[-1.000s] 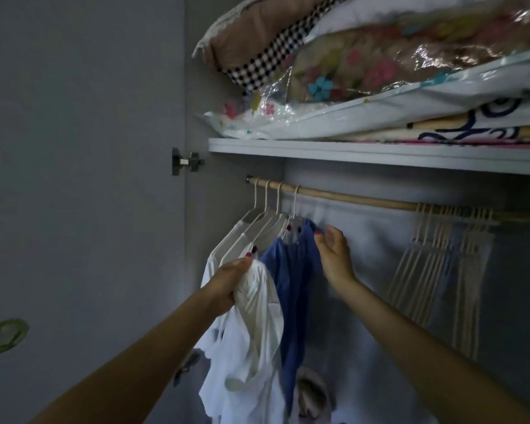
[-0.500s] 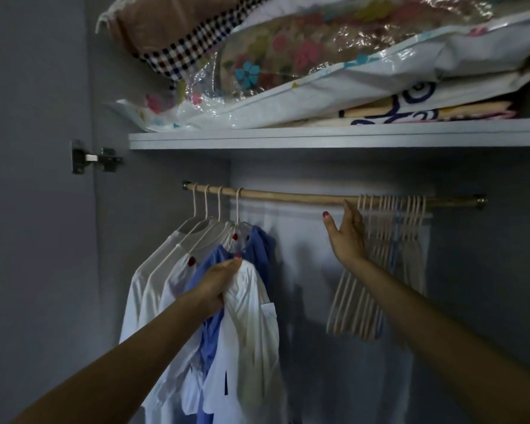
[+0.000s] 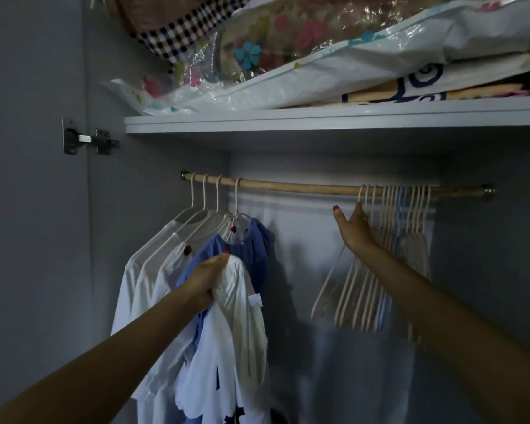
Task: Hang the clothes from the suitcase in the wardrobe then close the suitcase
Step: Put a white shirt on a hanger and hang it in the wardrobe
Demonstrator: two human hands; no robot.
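Observation:
A wooden rail (image 3: 303,187) spans the wardrobe. At its left end hang several hangers with white garments (image 3: 147,270) and a blue garment (image 3: 251,240). My left hand (image 3: 207,278) is shut on a loose white garment (image 3: 236,325) held in front of them. At the rail's right end hangs a bunch of empty pale hangers (image 3: 389,240). My right hand (image 3: 354,228) is raised with fingers apart against the leftmost empty hanger; its grip on the hanger is hidden. The suitcase is out of view.
A white shelf (image 3: 334,116) above the rail carries bagged bedding (image 3: 318,50) that overhangs its front edge. The open wardrobe door (image 3: 28,209) with a metal hinge (image 3: 88,140) stands at the left. Bare rail lies between the clothes and the empty hangers.
My right hand has moved from the blue garment rightward to the bunch of empty hangers. My left hand has kept hold of the white garment. The view has shifted right.

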